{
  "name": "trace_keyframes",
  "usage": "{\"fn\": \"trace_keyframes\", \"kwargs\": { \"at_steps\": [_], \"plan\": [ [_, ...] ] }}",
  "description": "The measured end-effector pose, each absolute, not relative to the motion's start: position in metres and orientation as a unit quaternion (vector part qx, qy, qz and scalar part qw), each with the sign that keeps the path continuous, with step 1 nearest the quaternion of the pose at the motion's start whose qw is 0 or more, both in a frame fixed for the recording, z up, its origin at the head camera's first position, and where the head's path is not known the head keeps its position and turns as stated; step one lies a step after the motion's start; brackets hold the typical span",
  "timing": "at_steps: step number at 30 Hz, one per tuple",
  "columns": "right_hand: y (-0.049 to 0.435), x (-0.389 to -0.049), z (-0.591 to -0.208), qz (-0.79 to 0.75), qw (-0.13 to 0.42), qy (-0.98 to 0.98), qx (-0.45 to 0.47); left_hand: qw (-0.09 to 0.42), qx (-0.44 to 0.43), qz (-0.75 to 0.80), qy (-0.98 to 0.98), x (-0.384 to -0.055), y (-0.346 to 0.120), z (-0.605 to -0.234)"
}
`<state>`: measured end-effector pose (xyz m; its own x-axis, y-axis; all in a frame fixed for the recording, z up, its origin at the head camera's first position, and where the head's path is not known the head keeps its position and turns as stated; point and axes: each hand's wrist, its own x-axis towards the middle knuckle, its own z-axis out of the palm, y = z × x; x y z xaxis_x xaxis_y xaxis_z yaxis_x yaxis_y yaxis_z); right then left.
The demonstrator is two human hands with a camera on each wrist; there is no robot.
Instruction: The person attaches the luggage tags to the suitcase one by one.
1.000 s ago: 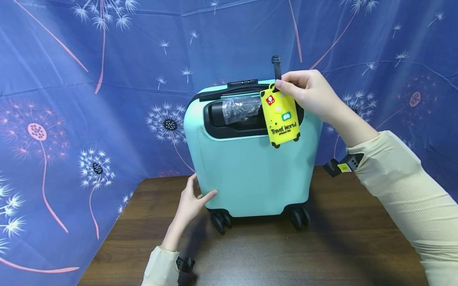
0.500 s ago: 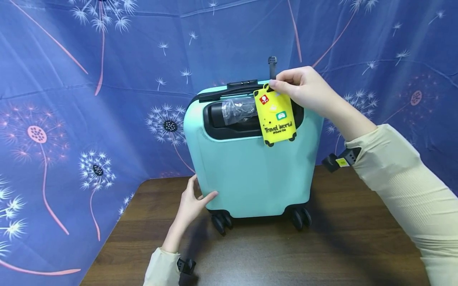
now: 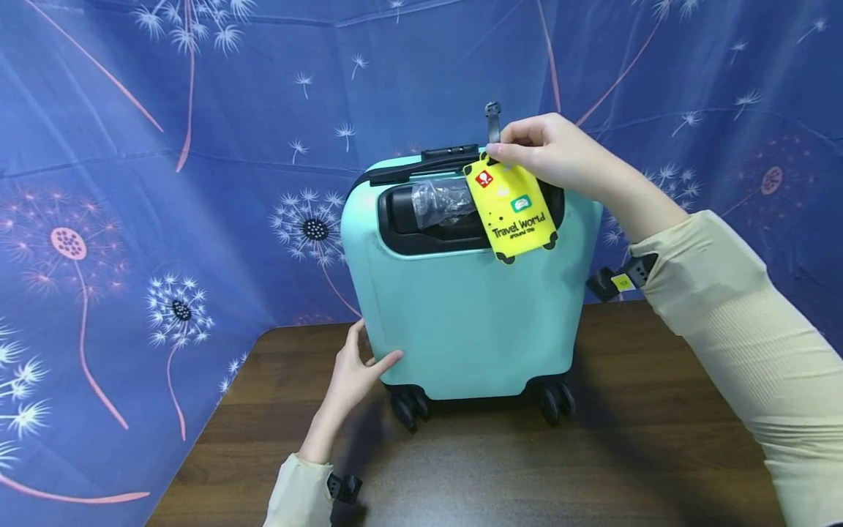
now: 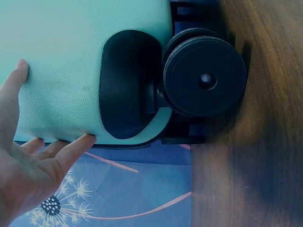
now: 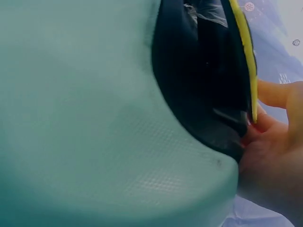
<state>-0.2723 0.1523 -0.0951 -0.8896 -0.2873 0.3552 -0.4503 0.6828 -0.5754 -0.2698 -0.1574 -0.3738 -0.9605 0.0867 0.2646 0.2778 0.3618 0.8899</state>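
Observation:
A mint-green suitcase [image 3: 474,315] stands upright on its black wheels. My left hand [image 3: 352,377] holds its lower left side, thumb on the front face and the other fingers along the side edge. In the left wrist view that hand lies close to a black wheel [image 4: 206,78]. Between thumb and fingers, my right hand [image 3: 556,154] pinches a yellow luggage tag [image 3: 512,208] at its top, where the black strap [image 3: 493,128] sticks up above the fingers. Printed "Travel World", the tag hangs tilted before the suitcase's handle recess. The right wrist view catches the tag edge-on.
Clear plastic wrap [image 3: 440,201] covers part of the handle inside the black recess [image 3: 421,243]. A combination lock [image 3: 450,152] sits on top. Beneath is a brown wooden table [image 3: 474,468]; a blue dandelion-print cloth [image 3: 197,146] hangs behind.
My right hand has moved left and slightly up with the luggage tag, whose lower end has swung to the right. The left hand keeps its place on the suitcase.

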Motion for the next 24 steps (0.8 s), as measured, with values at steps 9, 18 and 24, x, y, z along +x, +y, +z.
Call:
{"fn": "trace_keyframes", "kwargs": {
  "at_steps": [9, 18, 24],
  "plan": [
    [0.1486, -0.2744, -0.0880, 0.312, 0.085, -0.931, 0.171, 0.082, -0.112, -0.559, -0.817, -0.2705, -0.1560, -0.3728],
    [0.1506, -0.2760, -0.0906, 0.314, 0.093, -0.922, 0.207, 0.086, -0.109, -0.551, -0.823, -0.2705, -0.1564, -0.3727],
    [0.1495, -0.2774, -0.0910, 0.302, 0.098, -0.922, 0.220, 0.086, -0.106, -0.549, -0.824, -0.2710, -0.1560, -0.3738]
  ]
}}
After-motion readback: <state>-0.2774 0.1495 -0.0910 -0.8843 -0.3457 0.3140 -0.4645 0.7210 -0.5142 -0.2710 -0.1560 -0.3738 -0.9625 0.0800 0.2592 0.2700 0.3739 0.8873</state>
